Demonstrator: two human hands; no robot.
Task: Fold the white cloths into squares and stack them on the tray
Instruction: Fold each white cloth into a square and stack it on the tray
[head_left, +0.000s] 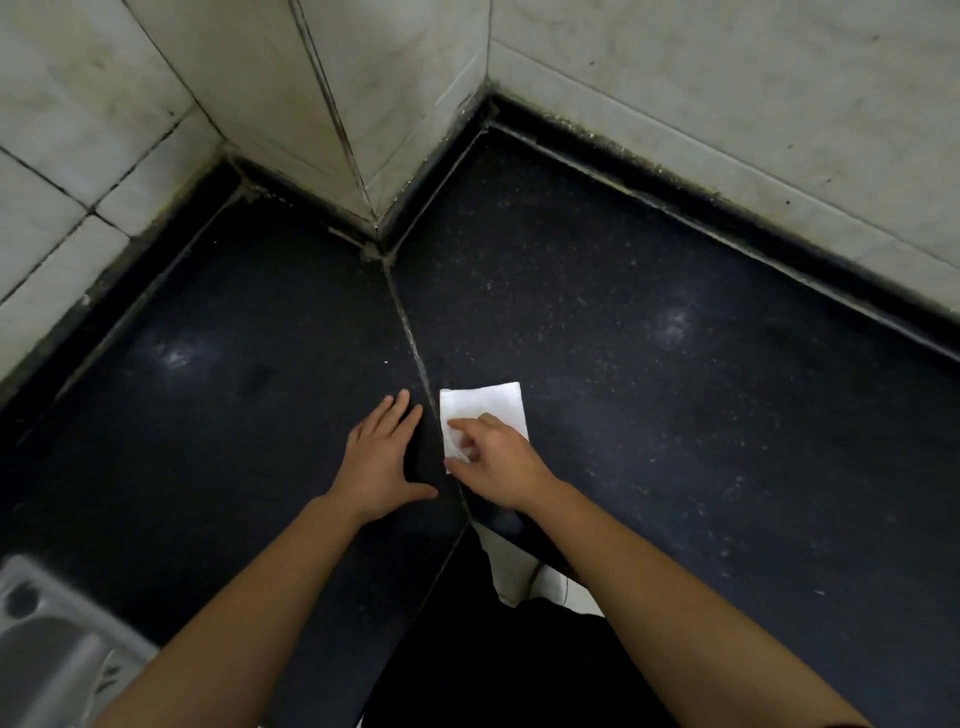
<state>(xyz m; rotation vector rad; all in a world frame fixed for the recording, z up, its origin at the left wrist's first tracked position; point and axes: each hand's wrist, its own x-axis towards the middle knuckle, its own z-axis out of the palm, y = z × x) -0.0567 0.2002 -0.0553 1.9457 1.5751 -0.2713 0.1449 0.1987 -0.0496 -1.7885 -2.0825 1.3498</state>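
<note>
A small white cloth, folded to a rough rectangle, lies flat on the dark speckled counter just right of the counter's seam. My right hand rests on the cloth's near half, index finger pointing left across it and the other fingers curled on the fabric. My left hand lies flat on the bare counter just left of the seam, fingers spread, touching nothing else. No tray can be made out in view.
Pale tiled walls enclose the counter at the back, with a protruding corner in the middle. A steel sink shows at the bottom left. The counter's front edge runs below my forearms, with dark clothing beneath.
</note>
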